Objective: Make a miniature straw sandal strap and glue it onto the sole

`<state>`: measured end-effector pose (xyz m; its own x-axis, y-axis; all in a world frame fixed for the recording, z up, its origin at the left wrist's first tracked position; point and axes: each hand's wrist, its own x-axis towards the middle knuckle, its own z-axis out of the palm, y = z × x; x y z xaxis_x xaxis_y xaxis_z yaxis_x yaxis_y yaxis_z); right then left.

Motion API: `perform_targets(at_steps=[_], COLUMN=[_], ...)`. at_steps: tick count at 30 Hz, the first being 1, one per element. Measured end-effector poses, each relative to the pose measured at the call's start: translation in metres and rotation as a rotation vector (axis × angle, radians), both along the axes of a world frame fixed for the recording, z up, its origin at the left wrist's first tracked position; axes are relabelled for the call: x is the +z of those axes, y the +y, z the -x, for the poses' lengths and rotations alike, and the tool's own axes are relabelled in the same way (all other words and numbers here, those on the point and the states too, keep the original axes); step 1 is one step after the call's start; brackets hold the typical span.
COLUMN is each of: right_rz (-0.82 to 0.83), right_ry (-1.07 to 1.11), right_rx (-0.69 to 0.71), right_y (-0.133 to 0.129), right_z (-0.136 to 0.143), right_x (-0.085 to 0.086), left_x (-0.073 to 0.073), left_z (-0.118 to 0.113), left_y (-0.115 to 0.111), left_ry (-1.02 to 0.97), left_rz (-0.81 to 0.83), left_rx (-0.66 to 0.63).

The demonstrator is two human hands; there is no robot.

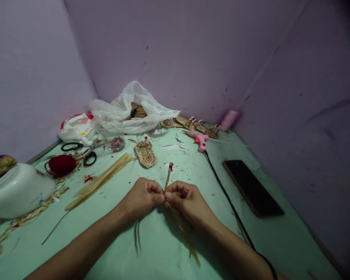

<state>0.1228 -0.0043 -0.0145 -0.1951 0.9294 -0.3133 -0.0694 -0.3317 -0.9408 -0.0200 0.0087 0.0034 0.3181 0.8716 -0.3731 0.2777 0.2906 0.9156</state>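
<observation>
Near the front middle of the table, my left hand point(146, 196) and my right hand point(186, 200) meet in a pinch on a thin braid of dried plant fibre point(167, 179). Red yarn point(170, 166) binds the braid's far end, which points away from me. Loose fibre strands point(182, 229) trail from under my fingers toward me, and a few hang below my left hand. Just beyond lies a small woven fibre sole point(146, 153) with a red tip. A bundle of flat dried leaf strips point(105, 177) rests left of my left hand.
Scissors point(90, 158), a red yarn ball point(61, 166), a tub of beads point(117, 144) and a white container point(20, 190) stand left. A white plastic bag point(134, 101) and woven pieces point(189, 123) lie at the back. Right are a pink glue gun point(200, 140), its black cord and a phone point(252, 188).
</observation>
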Motion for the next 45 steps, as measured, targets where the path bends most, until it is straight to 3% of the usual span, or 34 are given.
perform_targets(at_steps=[4,8,15,18,21,24,26,29,31,37,45], right_rz=[-0.105,-0.132,-0.772,-0.889,-0.930,-0.830,-0.568,-0.132,-0.006,-0.025,-0.018], right_ry=[-0.343,-0.447,-0.637,-0.694,-0.716,-0.581,-0.426,-0.103,-0.024,-0.136,-0.073], right_rx=[0.026,0.013,0.181,0.250,0.261,-0.014,-0.171,-0.049,0.036,0.004,-0.082], right_y=[0.005,0.000,-0.029,-0.033,-0.030,-0.022,-0.015,-0.005,-0.001,0.001,0.000], right_z=[-0.009,-0.011,0.007,0.008,0.001,-0.006,-0.007,-0.005,-0.003,-0.004,-0.001], right_x=[0.009,0.015,-0.005,-0.011,-0.005,0.007,0.010,0.006,-0.001,-0.008,-0.006], left_x=[-0.003,-0.009,-0.006,-0.006,-0.008,-0.008,-0.008,-0.008,-0.008,-0.009,-0.014], left_z=[-0.002,-0.006,-0.016,-0.018,-0.017,-0.017,-0.018,-0.019,-0.020,-0.020,-0.015], left_y=[0.000,-0.001,-0.005,-0.006,-0.007,-0.007,-0.008,-0.009,-0.010,-0.009,-0.006], left_ry=[-0.008,0.042,-0.092,-0.165,-0.187,-0.178,-0.161,-0.141,-0.141,-0.106,0.066], left_rz=[0.012,-0.009,0.112,0.151,0.156,0.115,0.095,0.094,0.110,0.140,0.005], left_rx=[0.116,0.226,0.408,0.395,0.399,0.397,0.368,0.317,0.304,0.293,0.250])
